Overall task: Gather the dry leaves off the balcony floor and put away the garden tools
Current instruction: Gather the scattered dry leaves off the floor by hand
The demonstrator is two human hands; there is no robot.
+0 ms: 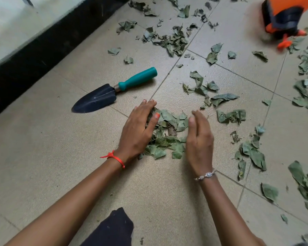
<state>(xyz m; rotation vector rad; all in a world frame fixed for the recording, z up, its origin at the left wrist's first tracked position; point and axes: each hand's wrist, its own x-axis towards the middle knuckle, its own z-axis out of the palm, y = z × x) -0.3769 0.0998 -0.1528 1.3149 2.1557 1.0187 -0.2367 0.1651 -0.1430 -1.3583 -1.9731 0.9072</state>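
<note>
A small heap of dry green leaves [169, 132] lies on the beige tiled floor between my two hands. My left hand [138, 130] rests on the heap's left side with fingers nearly straight and the thumb on the leaves. My right hand [200, 139] stands on edge at the heap's right side, fingers straight, holding nothing. A hand trowel [112, 90] with a dark blade and teal handle lies on the floor to the upper left of my left hand, apart from it.
Many more dry leaves [171, 39] are scattered across the floor at the top and along the right side. An orange and black object [283, 16] sits at the top right. A black wall base [34, 55] runs along the left. Dark cloth [112, 228] shows at the bottom.
</note>
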